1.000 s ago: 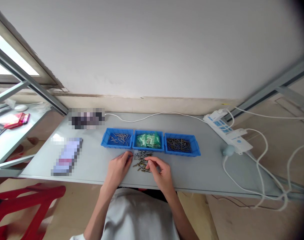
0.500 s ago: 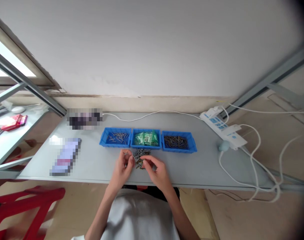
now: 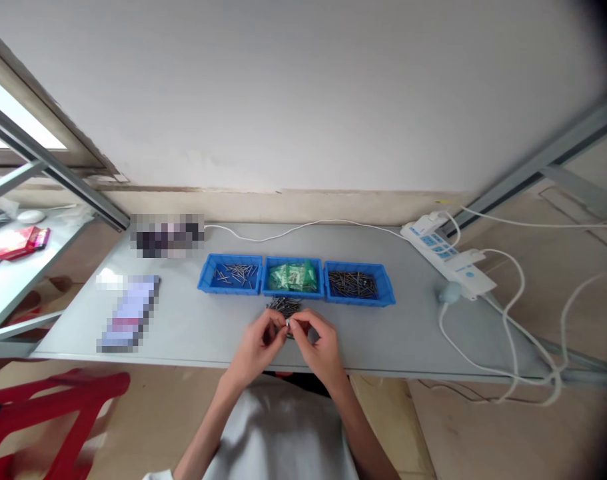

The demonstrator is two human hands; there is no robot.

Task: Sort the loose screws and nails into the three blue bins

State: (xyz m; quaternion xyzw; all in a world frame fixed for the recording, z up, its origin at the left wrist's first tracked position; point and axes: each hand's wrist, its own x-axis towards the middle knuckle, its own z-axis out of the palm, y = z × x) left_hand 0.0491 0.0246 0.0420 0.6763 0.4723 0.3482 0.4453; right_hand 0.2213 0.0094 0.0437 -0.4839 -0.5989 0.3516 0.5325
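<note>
My left hand point(image 3: 258, 345) and my right hand point(image 3: 319, 343) meet fingertip to fingertip over the near edge of the grey table point(image 3: 193, 327). Both pinch something small and metallic between them, too small to name. Just beyond the fingers lies a loose pile of screws point(image 3: 283, 307). Behind the pile stand three blue trays in a row: the left tray point(image 3: 230, 274) with a few silver screws, the middle tray point(image 3: 293, 277) with green plastic pieces, the right tray point(image 3: 359, 285) with dark screws.
A white power strip point(image 3: 448, 259) with white cables lies at the table's back right. A blurred flat object point(image 3: 128, 313) rests at the left, another blurred one point(image 3: 167, 235) behind it. A red chair point(image 3: 48, 407) stands at the lower left.
My left hand left the pile's left side and came toward the right hand. Both hands now meet in a pinch nearer the table's front edge.
</note>
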